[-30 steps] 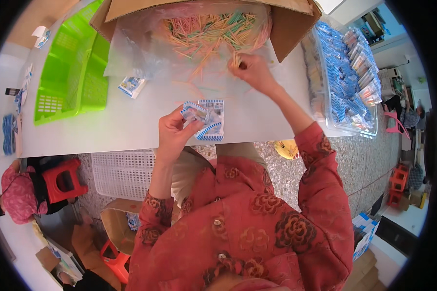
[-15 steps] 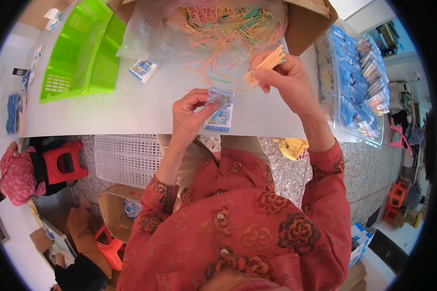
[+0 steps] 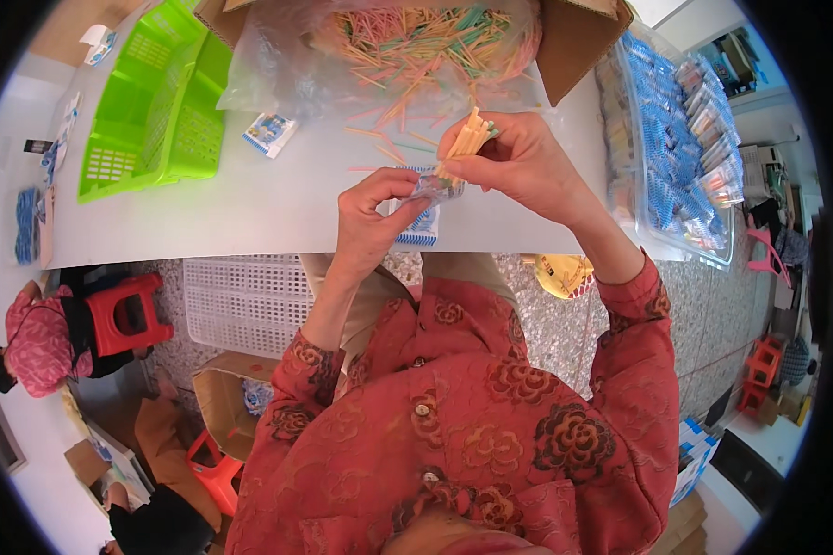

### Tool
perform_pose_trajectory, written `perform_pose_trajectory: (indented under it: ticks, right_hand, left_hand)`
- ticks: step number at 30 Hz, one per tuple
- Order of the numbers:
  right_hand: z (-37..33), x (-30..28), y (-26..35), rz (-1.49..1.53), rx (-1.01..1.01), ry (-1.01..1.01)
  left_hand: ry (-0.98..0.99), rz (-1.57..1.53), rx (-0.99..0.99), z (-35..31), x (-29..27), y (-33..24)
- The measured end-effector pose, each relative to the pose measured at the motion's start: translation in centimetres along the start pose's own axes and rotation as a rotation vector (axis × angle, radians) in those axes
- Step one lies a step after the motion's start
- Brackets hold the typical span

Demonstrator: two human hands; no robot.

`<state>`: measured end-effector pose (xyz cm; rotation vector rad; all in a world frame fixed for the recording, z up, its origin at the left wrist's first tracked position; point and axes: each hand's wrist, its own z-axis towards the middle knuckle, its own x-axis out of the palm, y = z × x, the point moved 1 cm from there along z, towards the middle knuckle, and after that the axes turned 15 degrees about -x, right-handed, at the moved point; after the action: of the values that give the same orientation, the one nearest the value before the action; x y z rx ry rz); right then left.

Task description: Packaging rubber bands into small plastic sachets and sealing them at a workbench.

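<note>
The left hand [image 3: 370, 217] was closed, thumb against fingers, on a clear sachet [image 3: 442, 189]. The right hand [image 3: 528, 166] was closed in a pinch around a bundle of pale sticks [image 3: 470, 141], thumb on the near side. The two hands met just above the table [image 3: 278, 217], near its front edge, and the bundle's lower end was at the sachet; whether any tips were inside could not be told.

Risks noted: the stick ends could catch the thin film and crease or split it if pressed in off line. A slack pinch could let sticks slide apart and spill; too hard a squeeze could snap them. A flat packet [image 3: 421, 229] lay beneath the left hand near the table edge, where a brush of the hand might send it off.

Condition: the bundle was cream to yellow, tilted, fanned and uneven at its upper end, with a little green showing beside it. The sachet looked crumpled and glossy.

Beyond the hands, loose sticks [image 3: 387, 153] lay scattered in front of a pink, yellow and green heap [image 3: 426, 42] spilling from a cardboard box [image 3: 578, 51]. A small packet [image 3: 270, 134] lay by a green basket [image 3: 148, 139] at left; a clear tub [image 3: 623, 185] of blue-striped packets [image 3: 662, 139] stood at right.
</note>
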<state>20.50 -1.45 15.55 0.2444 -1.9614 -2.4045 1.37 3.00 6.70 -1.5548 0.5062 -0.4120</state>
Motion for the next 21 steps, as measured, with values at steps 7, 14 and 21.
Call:
perform_pose_trajectory:
  ticks: [7,14,21]
  right_hand:
    - [0.3,0.0,0.3,-0.182,-0.039,0.096]
    - [0.9,-0.6,0.4,-0.218,-0.072,0.082]
    - [1.8,-1.8,-0.2,-0.149,-0.117,0.052]
  left_hand:
    - [-0.009,0.017,0.002,0.5,0.8,0.1]
    - [-0.029,-0.073,-0.074,1.7,1.0,0.1]
    - [-0.028,-0.062,-0.124,2.9,1.4,-0.4]
